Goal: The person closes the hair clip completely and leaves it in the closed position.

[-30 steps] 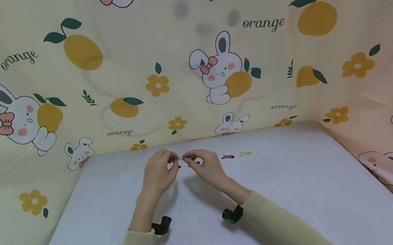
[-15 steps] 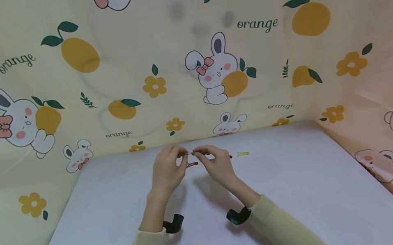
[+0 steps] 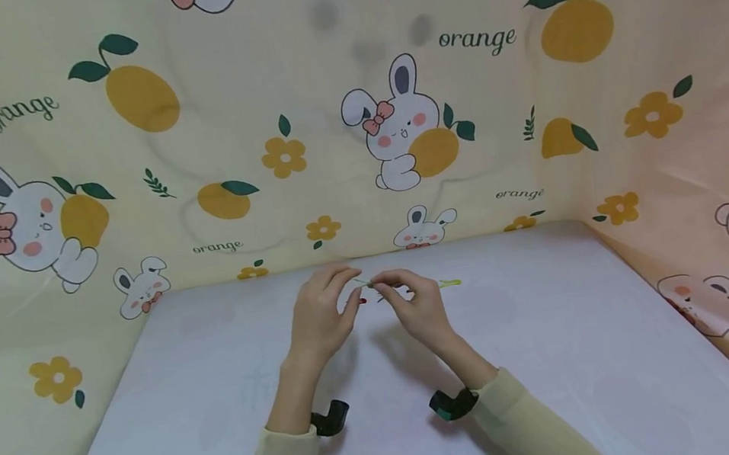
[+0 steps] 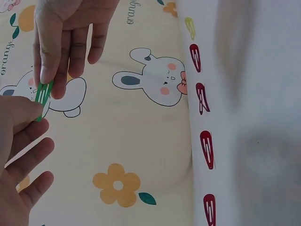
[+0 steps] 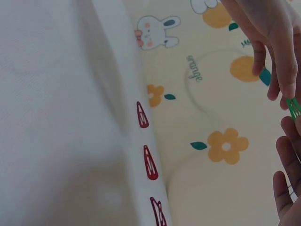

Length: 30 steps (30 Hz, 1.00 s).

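Note:
A green snap hair clip (image 4: 43, 95) is held above the far part of the table by my right hand (image 3: 421, 304), which pinches one end between thumb and fingers. My left hand (image 3: 319, 314) is at the clip's other end, its thumb and index finger parted around it in the head view. Below, several dark red snap hair clips (image 4: 207, 149) lie in a row near the far edge, partly hidden by the hands in the head view. One red clip (image 4: 202, 99) has its prongs crossed apart. A yellow-green clip (image 3: 450, 283) lies at the row's right end.
The white table (image 3: 561, 355) ends at a patterned cloth backdrop (image 3: 313, 96) with rabbits and oranges. Cloth also hangs along the right side. Both wrists carry black camera mounts (image 3: 330, 418).
Both hands have moved a little to the right in the head view with the green clip. The left thumb and index finger have spread from their pinch; the right hand keeps its pinch.

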{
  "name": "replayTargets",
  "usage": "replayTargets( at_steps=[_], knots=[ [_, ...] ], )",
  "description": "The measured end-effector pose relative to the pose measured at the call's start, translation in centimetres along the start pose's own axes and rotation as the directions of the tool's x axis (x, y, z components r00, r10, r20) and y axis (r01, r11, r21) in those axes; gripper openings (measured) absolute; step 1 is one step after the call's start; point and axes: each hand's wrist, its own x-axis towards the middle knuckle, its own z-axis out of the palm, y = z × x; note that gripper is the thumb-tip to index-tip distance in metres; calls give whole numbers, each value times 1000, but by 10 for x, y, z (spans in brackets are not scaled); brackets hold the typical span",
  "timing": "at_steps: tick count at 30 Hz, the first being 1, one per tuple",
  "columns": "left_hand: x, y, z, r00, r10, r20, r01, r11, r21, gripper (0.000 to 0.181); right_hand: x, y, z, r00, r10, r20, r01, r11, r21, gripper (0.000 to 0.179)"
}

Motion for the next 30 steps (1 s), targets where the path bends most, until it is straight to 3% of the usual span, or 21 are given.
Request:
replayTargets(
  at_steps=[5,17,30],
  knots=[
    [-3,-4,4,1000,6,29,-6,1000,1,23,-3,4,-2,1000,-13,3,13,1000,3,12],
    [-9,-10,13,998,62,-10,-62,998,-18,17,-9,13,-3,1000,-5,29,5,1000,-16,12],
    [-9,-9,19,995,74,-60,-78,994,-71,9,-8,10,-4,1000,-20,16,20,1000,-20,14]
  ],
)
